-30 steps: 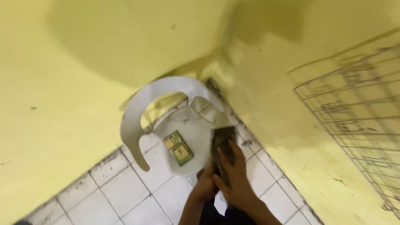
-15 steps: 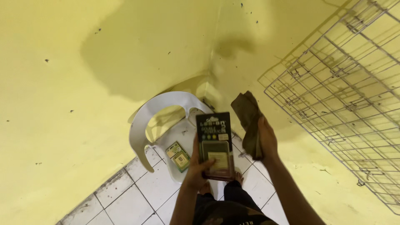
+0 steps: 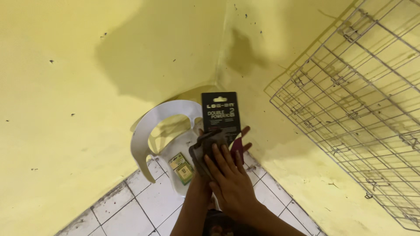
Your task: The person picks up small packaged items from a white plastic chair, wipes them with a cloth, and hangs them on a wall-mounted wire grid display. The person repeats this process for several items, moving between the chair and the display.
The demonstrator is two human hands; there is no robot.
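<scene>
- Black carded package: flat, rectangular, with a hang slot at its top edge. Held upright in mid-air, in front of the corner where the two yellow walls meet, above the seat of the chair.
- Grey cloth: bunched, pressed flat against the lower front of the package, covering its bottom half.
- Right hand: back of hand toward the camera, fingers extended and close together, laid over the cloth and holding it against the package.
- Left hand: mostly hidden behind the package; only fingertips show past its right edge, curled round it and gripping from behind. Forearm rises from the bottom of the view, beside the right one.
- Change against half a second ago: then the right hand held the cloth off to the right, clear of the package, whose front was fully exposed; now cloth and right hand lie on the lower front. The package sits higher in the view.
- White plastic chair: stands in the corner, back curved, seat below the hands.
- Small green pack: lies on the chair seat, just left of the forearms, not touched. Same place as before.
- Wire grid panel: leans against the right-hand wall, well apart from the hands.
- Floor: white tiles, dark grout lines.
</scene>
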